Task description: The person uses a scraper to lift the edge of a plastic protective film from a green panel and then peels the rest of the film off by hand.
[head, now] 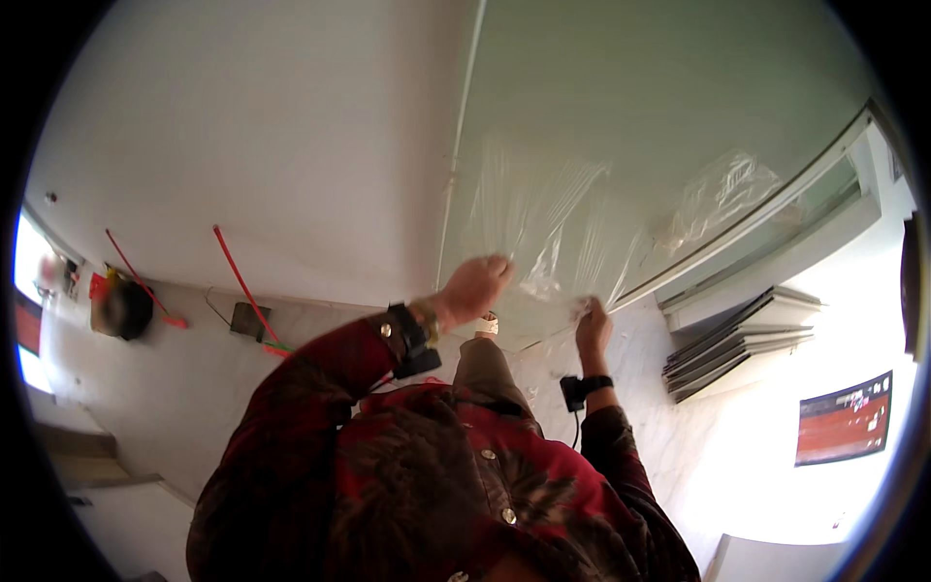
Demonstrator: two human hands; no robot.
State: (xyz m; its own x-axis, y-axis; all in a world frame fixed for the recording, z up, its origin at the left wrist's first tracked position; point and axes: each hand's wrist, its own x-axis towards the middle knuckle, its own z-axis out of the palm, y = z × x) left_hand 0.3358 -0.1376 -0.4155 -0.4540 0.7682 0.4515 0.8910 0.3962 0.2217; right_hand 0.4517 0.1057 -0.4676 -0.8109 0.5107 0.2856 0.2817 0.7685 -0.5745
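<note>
Clear plastic film [560, 218] stretches in creased folds over a pale green panel [654, 87] in front of me. At the film's left side, my left hand [476, 287] is closed on its edge, with a watch and a strapped black device at the wrist. My right hand [594, 327] grips the film's lower right edge, lower than the left hand; that wrist also bears a black device with a cable. Between the hands the film is bunched and shiny. A second crumpled piece of clear plastic [727, 193] lies on the panel farther right, near its light frame.
Several flat panels [734, 345] are stacked at the right, near a red-brown mat [844, 420]. Two red-handled tools [236, 265] [134, 269] lean on the white wall at left. A dark bin-like object [127, 309] stands beyond, on the light floor [167, 385].
</note>
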